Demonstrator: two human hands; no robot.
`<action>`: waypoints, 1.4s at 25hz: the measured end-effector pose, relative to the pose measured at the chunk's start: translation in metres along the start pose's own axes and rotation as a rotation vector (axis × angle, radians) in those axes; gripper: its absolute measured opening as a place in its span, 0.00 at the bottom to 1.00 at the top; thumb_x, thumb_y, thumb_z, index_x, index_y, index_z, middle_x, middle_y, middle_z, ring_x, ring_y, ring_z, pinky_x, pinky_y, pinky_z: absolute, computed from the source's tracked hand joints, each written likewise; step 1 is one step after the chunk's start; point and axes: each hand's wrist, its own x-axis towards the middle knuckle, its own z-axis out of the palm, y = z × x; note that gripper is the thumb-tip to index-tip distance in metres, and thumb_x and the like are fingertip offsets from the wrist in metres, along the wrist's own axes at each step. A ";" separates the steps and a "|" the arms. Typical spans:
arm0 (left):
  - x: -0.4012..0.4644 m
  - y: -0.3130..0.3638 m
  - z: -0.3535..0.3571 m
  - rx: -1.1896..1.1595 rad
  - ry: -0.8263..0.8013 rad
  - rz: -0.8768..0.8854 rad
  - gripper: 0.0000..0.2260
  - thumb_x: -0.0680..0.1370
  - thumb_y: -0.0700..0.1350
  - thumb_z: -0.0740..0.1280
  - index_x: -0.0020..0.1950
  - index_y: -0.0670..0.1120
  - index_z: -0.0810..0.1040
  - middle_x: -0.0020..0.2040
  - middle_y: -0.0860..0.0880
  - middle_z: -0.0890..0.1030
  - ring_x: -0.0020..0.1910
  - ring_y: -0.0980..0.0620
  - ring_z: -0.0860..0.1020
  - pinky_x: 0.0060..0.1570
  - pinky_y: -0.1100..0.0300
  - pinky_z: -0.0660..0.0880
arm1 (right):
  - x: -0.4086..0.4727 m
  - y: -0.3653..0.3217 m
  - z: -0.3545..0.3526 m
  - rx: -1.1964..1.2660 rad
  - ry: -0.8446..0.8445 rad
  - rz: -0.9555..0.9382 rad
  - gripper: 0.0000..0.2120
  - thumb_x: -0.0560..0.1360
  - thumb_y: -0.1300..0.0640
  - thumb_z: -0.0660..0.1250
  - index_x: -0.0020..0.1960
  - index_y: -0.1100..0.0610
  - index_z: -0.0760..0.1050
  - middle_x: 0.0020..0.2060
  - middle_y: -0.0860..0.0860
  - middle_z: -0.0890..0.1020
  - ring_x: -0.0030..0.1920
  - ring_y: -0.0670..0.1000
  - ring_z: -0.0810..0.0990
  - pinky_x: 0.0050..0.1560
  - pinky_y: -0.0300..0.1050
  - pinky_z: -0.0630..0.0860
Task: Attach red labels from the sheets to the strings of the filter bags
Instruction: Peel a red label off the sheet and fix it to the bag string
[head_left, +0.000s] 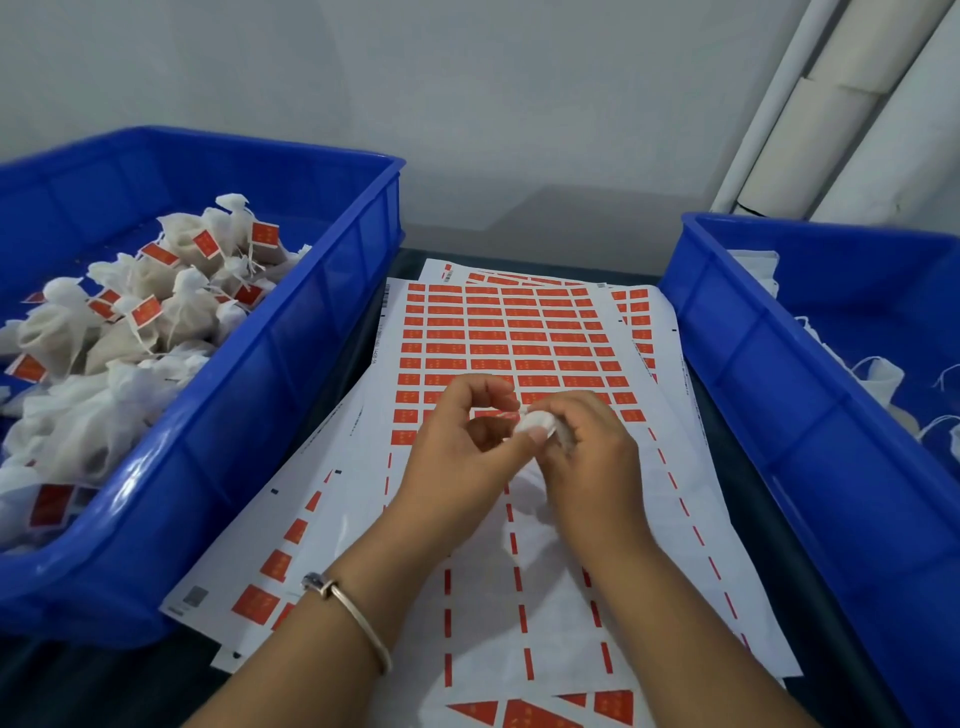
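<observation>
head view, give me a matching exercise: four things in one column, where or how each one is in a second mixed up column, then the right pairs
Things
1. left bin
2. right bin
3. label sheet
4. bracelet

Places or states
A. on the left wrist
B. holds white bags with plain strings, no red labels showing
C. flat between the two bins, its near rows already peeled
D. piled with bags that carry red labels

Pairs: 1-D, 2-B, 3-C, 4-A

Label sheets (519, 332) between left bin (249, 395) of bags (130, 322) and right bin (779, 395).
</observation>
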 end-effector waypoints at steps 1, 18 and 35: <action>0.000 0.000 -0.001 0.016 -0.029 -0.003 0.15 0.71 0.44 0.74 0.48 0.59 0.72 0.44 0.64 0.78 0.44 0.68 0.77 0.33 0.75 0.71 | 0.002 0.002 -0.001 -0.004 -0.013 0.039 0.09 0.75 0.54 0.68 0.54 0.55 0.79 0.48 0.44 0.78 0.42 0.38 0.72 0.45 0.23 0.65; 0.001 -0.004 -0.008 0.345 0.042 0.201 0.21 0.73 0.36 0.67 0.41 0.66 0.74 0.45 0.65 0.75 0.49 0.69 0.72 0.41 0.79 0.69 | 0.013 0.003 -0.012 1.111 -0.420 0.791 0.09 0.76 0.63 0.64 0.46 0.60 0.84 0.48 0.59 0.83 0.53 0.57 0.80 0.60 0.54 0.76; 0.006 -0.005 -0.012 0.501 0.110 0.196 0.05 0.73 0.50 0.69 0.47 0.57 0.80 0.42 0.68 0.71 0.43 0.65 0.73 0.40 0.73 0.69 | 0.011 0.000 -0.008 0.661 -0.413 0.638 0.04 0.74 0.52 0.68 0.46 0.50 0.81 0.48 0.49 0.84 0.55 0.53 0.80 0.62 0.54 0.75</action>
